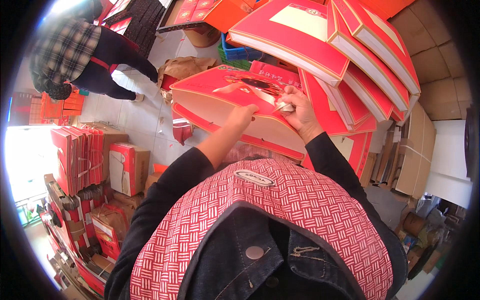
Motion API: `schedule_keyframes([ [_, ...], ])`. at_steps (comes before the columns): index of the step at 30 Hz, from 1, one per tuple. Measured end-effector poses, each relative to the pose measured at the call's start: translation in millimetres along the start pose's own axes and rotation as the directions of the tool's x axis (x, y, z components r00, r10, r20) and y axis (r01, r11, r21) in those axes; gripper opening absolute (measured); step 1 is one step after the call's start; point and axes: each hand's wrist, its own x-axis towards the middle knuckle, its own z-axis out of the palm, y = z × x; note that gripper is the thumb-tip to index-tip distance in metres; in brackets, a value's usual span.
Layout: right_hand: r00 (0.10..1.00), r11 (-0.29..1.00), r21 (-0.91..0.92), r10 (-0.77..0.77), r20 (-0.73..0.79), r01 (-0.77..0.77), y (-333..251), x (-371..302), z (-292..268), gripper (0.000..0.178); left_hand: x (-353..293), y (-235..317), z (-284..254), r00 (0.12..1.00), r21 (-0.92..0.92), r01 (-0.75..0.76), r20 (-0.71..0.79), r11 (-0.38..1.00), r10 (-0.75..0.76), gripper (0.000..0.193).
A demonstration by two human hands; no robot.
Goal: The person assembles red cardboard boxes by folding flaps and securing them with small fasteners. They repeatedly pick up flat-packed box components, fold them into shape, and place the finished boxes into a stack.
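A big red gift bag lies in front of me, its pale inside facing my body. My left hand is closed on the bag's near edge, thumb on the red face. To its right, my right hand is pinched round a bunched pale ribbon, close above the bag's printed face. The ribbon runs across the bag toward the left. Part of the bag's near edge is hidden behind my hands.
Red gift bags are stacked at the far right, beside cardboard. A blue crate stands beyond the bag. More red bags and a carton stand at left. Another person bends over at the far left.
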Motion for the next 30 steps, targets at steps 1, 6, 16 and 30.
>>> schedule_keyframes([
  [1,1.000,1.000,-0.007,0.013,0.019,-0.013,-0.4,1.6,-7.0,0.013,-1.0,-0.3,-0.7,1.000,-0.014,-0.015,0.020,1.000,0.016,0.034],
  [6,0.985,0.985,-0.048,-0.167,-0.028,0.166,-17.2,0.5,-3.6,0.006,-32.3,32.1,0.9,0.996,-0.215,-0.060,0.050,0.975,0.073,0.037],
  [16,0.856,-0.587,-0.773,-0.247,0.455,0.241,-96.2,7.0,29.4,0.019,-18.6,65.2,-42.5,0.442,0.470,-0.768,-0.102,0.435,0.891,0.040],
  [30,0.768,-0.430,-0.866,-0.455,0.452,0.255,-113.6,58.0,5.6,0.016,-15.5,49.7,-73.9,0.271,0.878,-0.473,0.220,-0.069,0.937,0.014],
])
